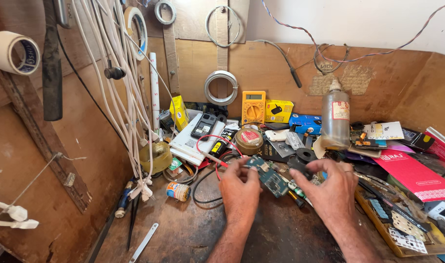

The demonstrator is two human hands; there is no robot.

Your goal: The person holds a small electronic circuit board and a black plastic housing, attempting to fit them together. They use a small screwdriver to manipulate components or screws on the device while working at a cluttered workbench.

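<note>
A small blue-green circuit board (271, 178) lies tilted over the middle of the wooden bench, held between both hands. My left hand (239, 190) pinches its left end with fingers and thumb. My right hand (329, 187) touches its right side, fingers curled over a black piece (300, 169) next to the board. A red probe lead (210, 146) and black wires loop just behind my left hand. A yellow multimeter (253, 108) stands against the back wall.
Clutter fills the back and right: a plastic bottle (335, 119), a black phone (203, 125) on a white box, a round tin (249, 140), red packets (417, 178), a tray of parts (402, 229). White cables (120, 87) and tape rolls hang at left. Tweezers (144, 242) lie near the front.
</note>
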